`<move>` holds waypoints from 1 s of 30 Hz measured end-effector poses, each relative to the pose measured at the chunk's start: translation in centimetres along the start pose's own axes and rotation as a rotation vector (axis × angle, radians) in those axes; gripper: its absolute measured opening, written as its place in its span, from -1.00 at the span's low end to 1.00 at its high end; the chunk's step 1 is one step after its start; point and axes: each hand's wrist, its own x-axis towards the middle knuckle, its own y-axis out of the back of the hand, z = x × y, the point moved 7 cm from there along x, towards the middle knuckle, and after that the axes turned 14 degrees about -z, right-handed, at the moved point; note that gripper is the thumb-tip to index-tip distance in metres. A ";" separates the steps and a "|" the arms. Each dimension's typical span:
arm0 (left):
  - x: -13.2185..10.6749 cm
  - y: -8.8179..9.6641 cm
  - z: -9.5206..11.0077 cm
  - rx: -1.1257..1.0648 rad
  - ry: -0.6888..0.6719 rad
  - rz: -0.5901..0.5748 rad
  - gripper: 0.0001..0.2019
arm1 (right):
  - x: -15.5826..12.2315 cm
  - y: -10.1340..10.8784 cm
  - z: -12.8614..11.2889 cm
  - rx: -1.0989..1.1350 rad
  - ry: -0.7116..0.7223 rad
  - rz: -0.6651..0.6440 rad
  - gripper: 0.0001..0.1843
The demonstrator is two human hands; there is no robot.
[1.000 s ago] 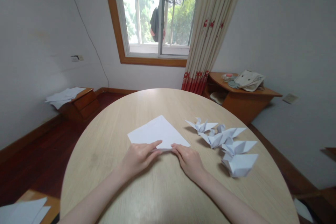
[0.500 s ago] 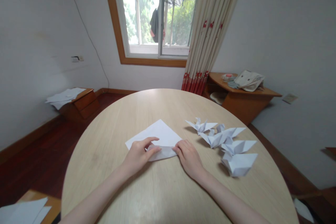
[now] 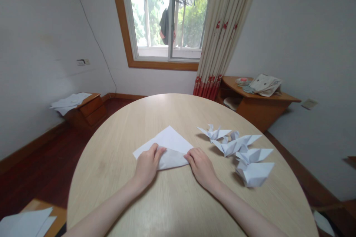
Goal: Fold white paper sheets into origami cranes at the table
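Observation:
A white sheet of paper (image 3: 169,139) lies on the round table with one corner pointing away from me. Its near part is folded up over itself, making a greyish flap. My left hand (image 3: 148,163) is closed on the flap's left side, thumb and forefinger on the paper. At the right corner of the fold, my right hand (image 3: 200,164) pinches the paper, its fingers bent together. To the right of my right hand stand several folded paper cranes (image 3: 254,174), close to one another in a slanting row.
The round wooden table (image 3: 116,133) fills the middle. A small cabinet (image 3: 91,108) with papers stands far left, and more sheets (image 3: 26,222) lie at the lower left. A corner desk (image 3: 267,105) holds a cloth bag (image 3: 265,84). A curtain (image 3: 222,37) hangs by the window.
My left hand has drawn its fingers together and its thumb has moved up along the flap, which now reaches higher. The right hand stays at the right corner.

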 end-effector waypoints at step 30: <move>0.6 0.4 0.0 0.060 0.045 -0.167 -0.79 | 0.3 -1.6 0.6 -0.108 -0.007 -0.128 -0.69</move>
